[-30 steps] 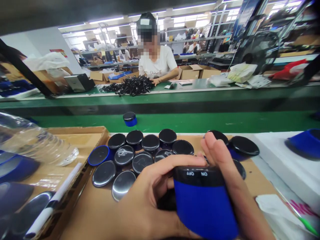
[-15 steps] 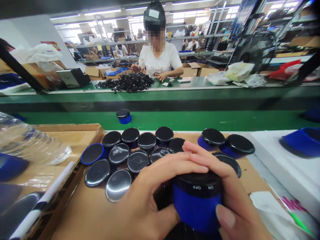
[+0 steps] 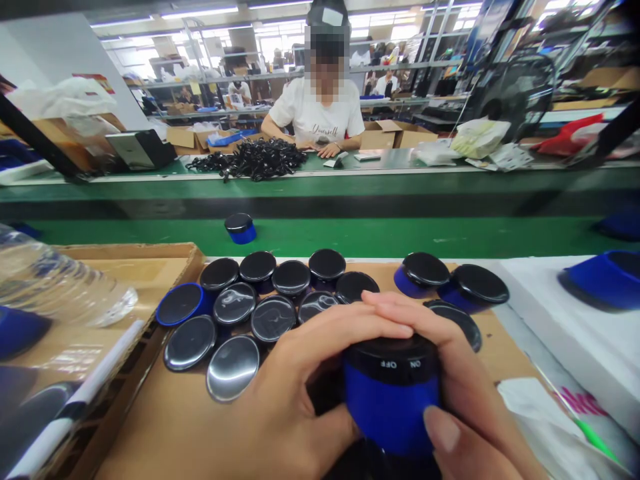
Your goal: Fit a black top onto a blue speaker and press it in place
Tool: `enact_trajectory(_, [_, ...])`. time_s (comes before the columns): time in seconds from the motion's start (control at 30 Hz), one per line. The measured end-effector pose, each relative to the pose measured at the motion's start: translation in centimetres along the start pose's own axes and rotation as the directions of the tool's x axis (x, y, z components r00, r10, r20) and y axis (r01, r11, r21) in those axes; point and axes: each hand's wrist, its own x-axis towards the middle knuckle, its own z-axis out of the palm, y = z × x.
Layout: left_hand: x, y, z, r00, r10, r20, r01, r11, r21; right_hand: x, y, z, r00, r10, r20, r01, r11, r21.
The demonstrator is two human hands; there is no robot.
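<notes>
I see left hand (image 3: pixel 295 407) curled, fingers (image 3: pixel 350 327) clamped over black top of round blue plastic speaker with OFF/ON marking (image 3: pixel 393 400). Right hand (image 3: pixel 460 400) wraps opposite side, thumb pressing blue wall. Cluster of black-topped round units (image 3: pixel 265 303) just beyond fingertips, on brown cardboard sheet (image 3: pixel 180 427).

**user1:** what's the wearer got on? gloves, sleeves?

**user2:** nope, left hand (image 3: pixel 300 407) and right hand (image 3: pixel 465 400) are both bare. No rings, no watch, no sleeve showing. Short plain nails.
</notes>
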Motion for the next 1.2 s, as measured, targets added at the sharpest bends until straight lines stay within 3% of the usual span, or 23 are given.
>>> enact_trajectory(1.0, [0.29,0.0,0.1,1.0,0.025,0.008,-0.025,1.0,-0.019,-0.25,0.33,0.13,0.999,-0.004,-0.049,0.0,0.996,-0.09])
enact_trajectory(1.2, [0.27,-0.03,0.07,1.0,0.017,0.007,-0.017,1.0,-0.008,-0.15,0.14,0.27,0.998,0.007,-0.064,-0.01,0.999,-0.046])
